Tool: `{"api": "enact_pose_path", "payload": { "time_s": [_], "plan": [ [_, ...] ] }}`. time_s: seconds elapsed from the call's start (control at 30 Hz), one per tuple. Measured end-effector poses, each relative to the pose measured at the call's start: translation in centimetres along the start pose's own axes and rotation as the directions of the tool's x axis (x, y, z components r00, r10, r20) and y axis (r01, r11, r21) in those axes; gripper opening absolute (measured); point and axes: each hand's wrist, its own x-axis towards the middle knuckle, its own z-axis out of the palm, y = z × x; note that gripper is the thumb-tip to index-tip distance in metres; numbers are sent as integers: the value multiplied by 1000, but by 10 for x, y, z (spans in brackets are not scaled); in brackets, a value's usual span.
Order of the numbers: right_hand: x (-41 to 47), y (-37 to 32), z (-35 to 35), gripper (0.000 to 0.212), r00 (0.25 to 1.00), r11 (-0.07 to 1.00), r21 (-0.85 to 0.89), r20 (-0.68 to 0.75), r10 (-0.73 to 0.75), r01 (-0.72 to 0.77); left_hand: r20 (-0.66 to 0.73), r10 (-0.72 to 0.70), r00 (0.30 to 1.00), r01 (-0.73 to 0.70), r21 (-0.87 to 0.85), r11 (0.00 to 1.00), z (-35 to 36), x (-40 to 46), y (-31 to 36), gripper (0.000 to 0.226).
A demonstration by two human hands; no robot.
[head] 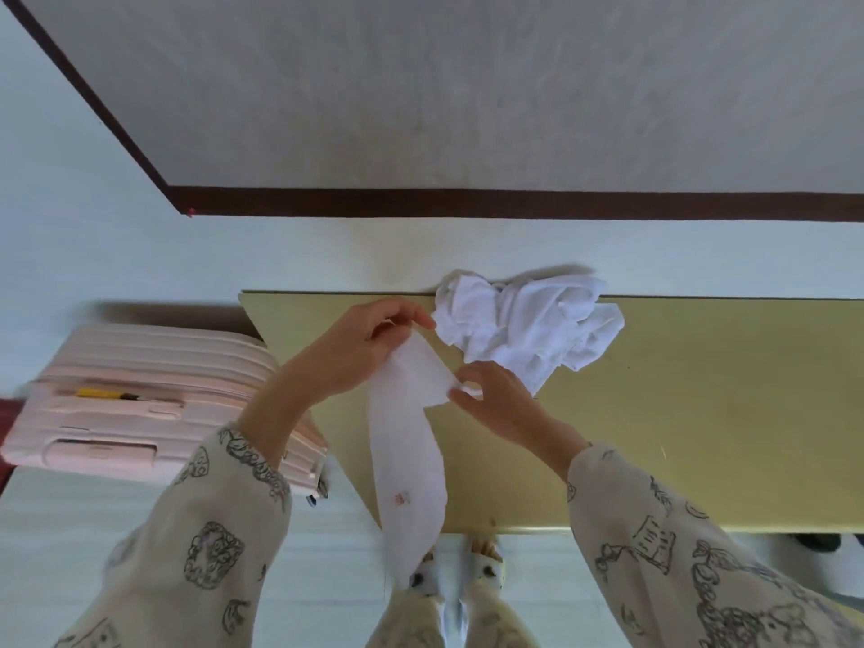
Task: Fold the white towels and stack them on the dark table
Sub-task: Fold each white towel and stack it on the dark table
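A white towel (411, 460) with a small red mark hangs down over the near edge of the yellowish table (701, 413). My left hand (369, 343) pinches its top corner above the table's left end. My right hand (495, 395) pinches the towel's other upper edge a little lower and to the right. A crumpled pile of white towels (528, 320) lies at the table's far edge, just beyond my hands.
A pink suitcase (154, 399) lies on the pale floor left of the table, with a yellow pen (100, 393) on it. My feet in slippers (486, 558) stand at the table's near edge. A wall with a dark skirting (467, 203) runs behind.
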Motion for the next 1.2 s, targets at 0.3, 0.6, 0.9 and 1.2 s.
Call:
{"api": "enact_pose_path", "payload": {
  "time_s": [0.3, 0.6, 0.9, 1.2],
  "plan": [
    [-37, 16, -51, 16, 944, 992, -80, -324, 64, -95, 17, -112, 994, 109, 121, 987, -13, -9, 1, 30],
    [-82, 29, -95, 16, 832, 959, -276, -546, -97, -69, -281, -20, 960, 84, 216, 973, 13, -18, 13, 19],
    [-123, 121, -15, 19, 975, 952, -210, -29, 222, -223, 36, -419, 907, 400, 232, 887, 117, -58, -88, 6],
    [-102, 163, 0, 23, 907, 908, -28, 51, 419, -418, -25, -517, 856, 509, 221, 832, 146, -40, -129, 11]
  ]
}}
